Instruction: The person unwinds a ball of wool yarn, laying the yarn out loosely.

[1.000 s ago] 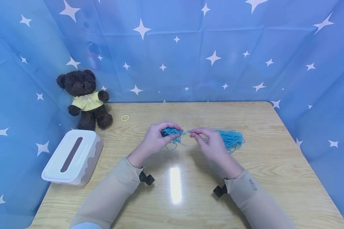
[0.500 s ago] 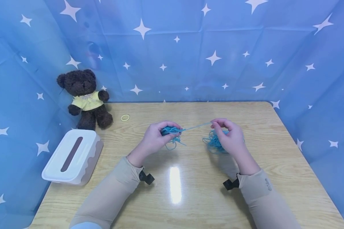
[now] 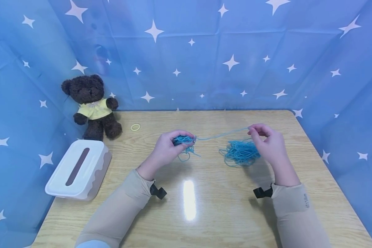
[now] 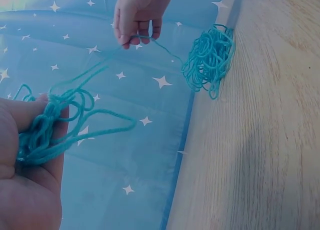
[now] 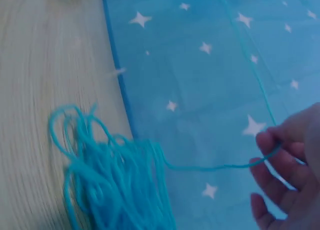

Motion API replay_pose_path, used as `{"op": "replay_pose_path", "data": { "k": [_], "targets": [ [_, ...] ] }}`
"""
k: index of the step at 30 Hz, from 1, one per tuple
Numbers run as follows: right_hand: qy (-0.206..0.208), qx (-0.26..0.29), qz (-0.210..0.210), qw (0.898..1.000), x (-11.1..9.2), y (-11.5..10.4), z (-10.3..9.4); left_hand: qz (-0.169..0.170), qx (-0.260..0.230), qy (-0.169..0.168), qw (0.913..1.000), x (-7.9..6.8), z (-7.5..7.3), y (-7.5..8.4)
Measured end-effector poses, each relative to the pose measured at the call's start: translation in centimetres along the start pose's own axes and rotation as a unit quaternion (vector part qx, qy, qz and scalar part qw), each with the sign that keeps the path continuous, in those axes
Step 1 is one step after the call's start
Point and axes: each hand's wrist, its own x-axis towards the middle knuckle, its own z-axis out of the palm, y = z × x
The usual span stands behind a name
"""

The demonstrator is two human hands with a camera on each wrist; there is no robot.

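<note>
In the head view my left hand (image 3: 167,148) grips a looped bundle of blue yarn (image 3: 183,140), with a few loose ends hanging under it. Farther right, my right hand (image 3: 269,144) pinches a single yarn strand (image 3: 221,135) between thumb and forefinger. That strand stretches from the bundle across to the right fingertips. A loose heap of the same yarn (image 3: 241,152) lies on the table, just left of and below the right hand. The right wrist view shows the strand (image 5: 215,168) running on from the pinch down to the heap (image 5: 120,185).
A dark brown teddy bear (image 3: 94,106) in a yellow shirt sits at the back left. Near it lies a small yellow ring (image 3: 135,127). A white lidded box (image 3: 77,168) with a slot stands at the table's left edge. Starry blue cloth (image 3: 186,69) hangs around the wooden table (image 3: 217,206).
My right hand has moved right, away from the left, drawing the strand out longer between them. The yarn heap is now more exposed. My left hand has stayed nearly in place.
</note>
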Motion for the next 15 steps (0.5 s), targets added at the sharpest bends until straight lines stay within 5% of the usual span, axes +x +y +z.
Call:
{"op": "replay_pose_path", "data": {
  "k": [7,15],
  "targets": [
    [-0.055,-0.046,0.036,0.997,0.6,2.1,-1.7,0.006,0.001,0.002,1.0000,0.0,-0.1,-0.1],
    [-0.148,-0.088,0.082,0.982,0.9,5.3,-3.4,0.011,-0.001,0.005,0.9999,0.2,-0.4,-0.2]
  ]
}}
